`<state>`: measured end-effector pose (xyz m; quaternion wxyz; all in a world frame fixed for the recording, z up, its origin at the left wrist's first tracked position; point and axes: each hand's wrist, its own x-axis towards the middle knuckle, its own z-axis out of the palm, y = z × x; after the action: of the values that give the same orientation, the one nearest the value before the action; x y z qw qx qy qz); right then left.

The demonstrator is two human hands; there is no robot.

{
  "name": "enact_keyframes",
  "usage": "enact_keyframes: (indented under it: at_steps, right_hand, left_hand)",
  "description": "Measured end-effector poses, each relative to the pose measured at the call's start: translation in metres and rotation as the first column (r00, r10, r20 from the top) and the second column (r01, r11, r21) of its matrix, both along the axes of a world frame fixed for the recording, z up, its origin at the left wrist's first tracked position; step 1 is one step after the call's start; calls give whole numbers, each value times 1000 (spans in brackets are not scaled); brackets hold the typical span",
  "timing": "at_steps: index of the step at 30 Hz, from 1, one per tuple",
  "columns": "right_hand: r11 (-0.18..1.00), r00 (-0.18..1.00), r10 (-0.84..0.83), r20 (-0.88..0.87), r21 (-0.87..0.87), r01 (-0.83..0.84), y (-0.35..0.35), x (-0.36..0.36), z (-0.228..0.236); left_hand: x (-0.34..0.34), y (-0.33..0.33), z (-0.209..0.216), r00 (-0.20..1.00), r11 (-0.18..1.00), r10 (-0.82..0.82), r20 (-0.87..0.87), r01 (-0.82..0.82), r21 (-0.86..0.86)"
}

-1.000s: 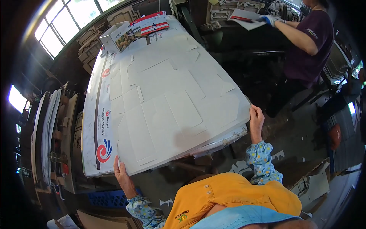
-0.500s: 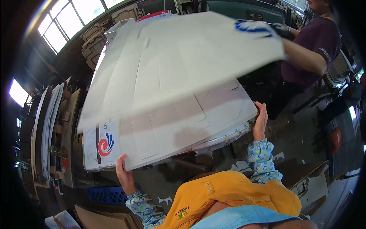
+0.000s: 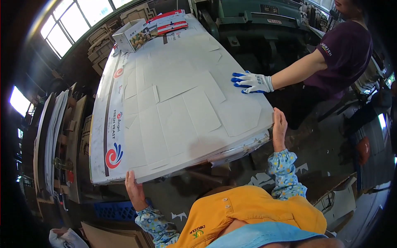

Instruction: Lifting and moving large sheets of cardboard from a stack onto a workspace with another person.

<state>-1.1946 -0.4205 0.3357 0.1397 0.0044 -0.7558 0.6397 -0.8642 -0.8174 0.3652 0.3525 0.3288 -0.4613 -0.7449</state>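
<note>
A large die-cut cardboard sheet [image 3: 186, 124], pale grey with cut lines and creases, lies flat on a stack on a printed white board [image 3: 99, 165]. My left hand [image 3: 135, 191] touches the sheet's near left corner, its fingers stretched upward along the edge. At the near right corner, my right hand [image 3: 279, 129] rests against the sheet's side with fingers extended. Neither hand wraps round anything. A co-worker's hand in a white and blue glove [image 3: 253, 82] lies spread on the sheet's right side.
A small printed box [image 3: 131, 36] and red-and-white packages [image 3: 169, 22] sit at the stack's far end. Beyond stands a green machine [image 3: 260, 25]. Upright boards [image 3: 51, 140] lean at left, above a blue crate [image 3: 113, 210]. Paper scraps [image 3: 261, 180] litter the floor.
The raised top sheet, tilted and blurred before, now lies down on the stack. The co-worker's gloved hand has come down and left onto it. My hands have barely moved.
</note>
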Motion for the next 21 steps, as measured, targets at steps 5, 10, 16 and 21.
enact_keyframes:
  at_steps: [5,10,16,21]
  right_hand:
    - [993,998,-49,-26,102,51,-2,-1,-2]
    - [989,999,-38,-24,145,41,-2,-4,-6]
    - [987,999,-41,-31,156,45,0,-2,-8]
    - [988,998,-46,-49,147,53,-1,-2,-9]
  left_hand:
    - [-9,8,4,1000,995,-7,21,9,-97]
    - [-7,6,4,998,996,55,30,-52,-75]
    - [-12,5,5,992,989,72,100,-58,-139]
    - [-6,1,1,995,988,43,88,-29,-154]
